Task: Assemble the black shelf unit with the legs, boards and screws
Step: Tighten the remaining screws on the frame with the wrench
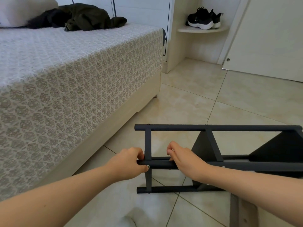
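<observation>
Lower right of frame: shelf unit (229,128) lies on its side on the tile floor (213,95), beside the bed (65,79). Left hand (129,161) is wrapped round the end of the middle leg (160,165), thumb on the near side. Right hand (182,158) is clamped on the same leg, just right of the end board (147,145). Screw heads (148,124) show on the far leg. Upper right: shoes (201,18) on a ledge.

Single head-worn, wide-angle view.
You look forward and down, close over the shelf unit (180,128) on the tiled floor (229,104), bed (65,71) at left.
</observation>
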### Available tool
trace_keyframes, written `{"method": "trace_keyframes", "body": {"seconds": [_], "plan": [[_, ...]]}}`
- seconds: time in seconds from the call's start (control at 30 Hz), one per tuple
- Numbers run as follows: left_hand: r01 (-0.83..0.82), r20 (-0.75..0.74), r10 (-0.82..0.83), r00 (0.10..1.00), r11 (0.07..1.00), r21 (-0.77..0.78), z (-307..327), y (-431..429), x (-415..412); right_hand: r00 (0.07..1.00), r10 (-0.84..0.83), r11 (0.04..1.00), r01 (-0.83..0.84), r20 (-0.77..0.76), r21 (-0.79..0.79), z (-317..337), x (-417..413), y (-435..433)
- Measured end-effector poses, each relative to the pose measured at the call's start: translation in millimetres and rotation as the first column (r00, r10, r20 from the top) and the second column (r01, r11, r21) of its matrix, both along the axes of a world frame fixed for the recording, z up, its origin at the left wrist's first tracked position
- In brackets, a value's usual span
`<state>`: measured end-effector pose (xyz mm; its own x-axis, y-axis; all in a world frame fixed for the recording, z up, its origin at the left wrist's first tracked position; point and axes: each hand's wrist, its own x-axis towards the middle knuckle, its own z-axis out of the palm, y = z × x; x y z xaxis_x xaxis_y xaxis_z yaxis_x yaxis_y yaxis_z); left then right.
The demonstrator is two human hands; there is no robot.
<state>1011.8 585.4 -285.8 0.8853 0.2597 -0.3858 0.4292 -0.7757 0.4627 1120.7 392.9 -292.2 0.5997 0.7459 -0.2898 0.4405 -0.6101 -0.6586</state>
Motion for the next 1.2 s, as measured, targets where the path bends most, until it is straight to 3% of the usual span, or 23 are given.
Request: {"method": "trace_keyframes", "body": {"seconds": [0.17, 0.3, 0.4, 0.53, 0.77, 1.0, 1.2], "plan": [[0.012, 0.030, -0.013, 0.999, 0.999, 0.034, 2.6, 5.0, 2.1, 1.000, 0.008, 1.000, -0.008, 0.016, 0.011, -3.4, 4.1, -0.2], [0.232, 0.093, -0.266, 0.960, 0.933, 0.275, -0.2, 8.6, 5.5, 0.999, 0.023, 0.999, -0.024, 0.047, 0.025, -9.8, 8.4, 0.2], [0.376, 0.042, -0.415, 0.909, 0.859, 0.346, -3.8, 14.5, 11.8, 1.000, 0.006, 0.999, -0.007, 0.025, 0.044, -12.2, 13.8, 2.8], [0.523, -0.040, -0.546, 0.837, 0.776, 0.353, -7.8, 24.4, 20.1, 0.999, 0.029, 0.998, -0.031, 0.033, 0.049, -14.4, 15.1, 2.8], [0.637, -0.102, -0.651, 0.752, 0.680, 0.363, -17.1, 43.7, 35.5, 0.996, 0.081, 0.996, -0.082, 0.047, 0.029, -17.0, 17.6, 1.1], [0.645, 0.025, -0.688, 0.725, 0.691, 0.326, -26.0, 53.7, 45.5, 0.991, 0.080, 0.992, -0.089, 0.109, 0.084, -21.4, 20.2, -1.7], [0.618, 0.130, -0.663, 0.737, 0.739, 0.269, -31.8, 51.1, 40.3, 1.000, -0.024, 0.995, 0.023, 0.010, 0.096, -20.9, 26.1, 6.6]]}}
